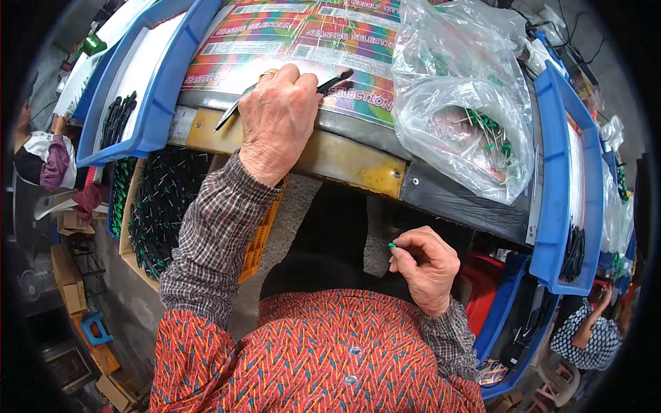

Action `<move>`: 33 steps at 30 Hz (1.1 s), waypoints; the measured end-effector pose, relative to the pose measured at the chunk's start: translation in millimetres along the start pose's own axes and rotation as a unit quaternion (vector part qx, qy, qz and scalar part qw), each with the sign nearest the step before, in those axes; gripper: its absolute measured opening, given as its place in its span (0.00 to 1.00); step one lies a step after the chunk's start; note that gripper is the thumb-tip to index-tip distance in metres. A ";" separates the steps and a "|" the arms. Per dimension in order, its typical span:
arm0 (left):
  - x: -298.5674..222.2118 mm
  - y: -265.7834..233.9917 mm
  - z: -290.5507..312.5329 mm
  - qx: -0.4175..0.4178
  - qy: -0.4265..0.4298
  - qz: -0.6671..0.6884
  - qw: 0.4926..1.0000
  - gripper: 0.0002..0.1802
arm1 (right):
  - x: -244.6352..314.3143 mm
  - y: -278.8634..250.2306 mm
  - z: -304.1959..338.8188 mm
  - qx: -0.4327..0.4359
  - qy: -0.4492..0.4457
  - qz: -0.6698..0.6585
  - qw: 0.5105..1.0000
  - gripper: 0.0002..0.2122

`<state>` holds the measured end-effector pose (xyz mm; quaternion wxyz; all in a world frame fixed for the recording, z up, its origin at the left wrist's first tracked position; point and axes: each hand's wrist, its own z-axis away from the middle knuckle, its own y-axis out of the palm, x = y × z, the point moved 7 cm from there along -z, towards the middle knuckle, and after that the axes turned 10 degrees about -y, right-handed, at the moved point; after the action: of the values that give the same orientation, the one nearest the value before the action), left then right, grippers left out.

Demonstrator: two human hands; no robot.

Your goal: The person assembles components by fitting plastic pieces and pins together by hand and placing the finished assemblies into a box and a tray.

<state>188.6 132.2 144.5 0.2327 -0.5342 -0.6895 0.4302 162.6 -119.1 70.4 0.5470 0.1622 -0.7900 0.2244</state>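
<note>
My left hand (279,113) is closed over the near edge of the worktable, holding a slim black stick (333,83). One end of the stick, a rounded black tip, shows to the right of my fingers; a thin dark and silvery end pokes out to the left. Whether this is one piece or two, I cannot tell. In front of my shirt, my right hand (428,265) pinches a small green piece (392,245) between thumb and forefinger. Anything else behind those fingers is hidden. On the table lies an open clear plastic bag (458,89) with several green-headed metal pins (487,127).
Colourful printed sheets (275,41) cover the tabletop. Blue trays with black sticks flank it: a left tray (157,110) and a right tray (551,186). Below left, a carton (128,234) holds many black and green pieces. Other people (589,334) sit at both sides.
</note>
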 end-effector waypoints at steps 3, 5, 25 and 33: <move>-2.1 -4.8 2.0 -0.029 0.013 0.019 0.999 0.06 | 1.8 -2.1 1.0 0.004 -0.002 0.013 1.000 0.07; -2.5 -8.6 4.7 -0.042 0.020 0.042 0.998 0.05 | 1.9 -3.0 0.9 -0.002 0.007 0.007 1.000 0.07; -70.4 22.5 159.0 0.415 -0.365 0.754 0.356 0.11 | 14.6 -11.6 2.2 -0.031 -0.009 0.070 0.997 0.07; -78.1 25.7 184.1 0.445 -0.374 0.738 0.341 0.12 | 10.8 -11.0 11.9 -0.032 -0.003 0.064 0.997 0.07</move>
<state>83.8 -2.8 37.7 -0.2587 -0.4268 0.2636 0.8255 155.0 -134.9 78.9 0.5343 0.0946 -0.8071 0.2329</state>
